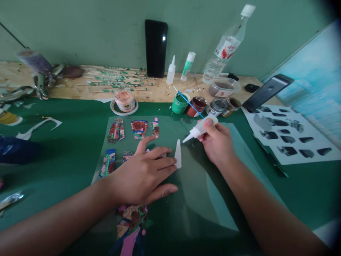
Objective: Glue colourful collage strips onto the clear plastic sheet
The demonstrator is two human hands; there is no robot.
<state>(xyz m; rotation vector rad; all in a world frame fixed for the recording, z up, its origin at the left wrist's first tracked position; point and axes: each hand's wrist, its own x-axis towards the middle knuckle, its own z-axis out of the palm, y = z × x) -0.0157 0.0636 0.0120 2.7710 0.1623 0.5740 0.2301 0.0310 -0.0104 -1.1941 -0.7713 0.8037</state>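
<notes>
Looks like a craft workshop: green tabletop with paint jars, glue stick, nozzle bottle, multicoloured collage pieces, sheet of printed shapes, plus thin sticks strewn along the wooden back strip.

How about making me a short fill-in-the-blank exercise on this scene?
1. The ____ hand holds a squeeze bottle.
2. The left hand touches a cutout coloured ____.
3. The jar just left of the red jar is ____.

Missing words: right; white; green.
</notes>
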